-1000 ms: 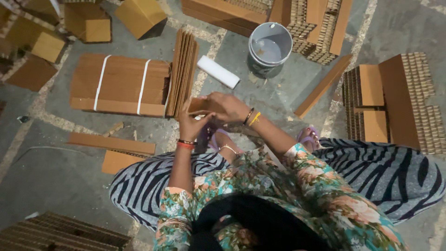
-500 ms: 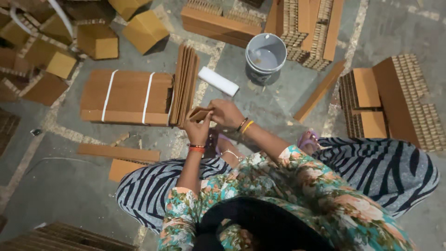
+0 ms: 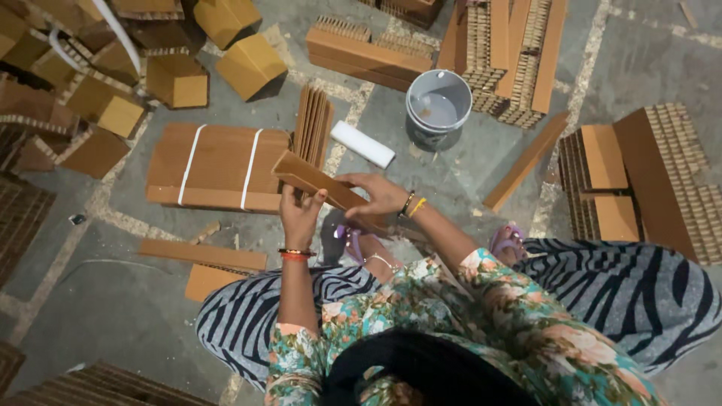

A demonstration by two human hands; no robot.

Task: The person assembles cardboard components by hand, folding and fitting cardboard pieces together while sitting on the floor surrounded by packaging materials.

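Head view, cardboard strip (image 3: 316,179) gripped between left hand (image 3: 299,214), right hand (image 3: 382,197)

Floor (image 3: 98,316): grey concrete with pale seams. On it: flat bundle of brown cardboard sheets (image 3: 218,167) bound by two white straps; upright stack of strips (image 3: 313,125) just beside it; white block (image 3: 362,144); grey bucket (image 3: 438,109); loose long strip (image 3: 526,162); flat strips (image 3: 201,254) lower left. Folded cardboard boxes (image 3: 177,81) upper left, corrugated stacks (image 3: 639,177) right.
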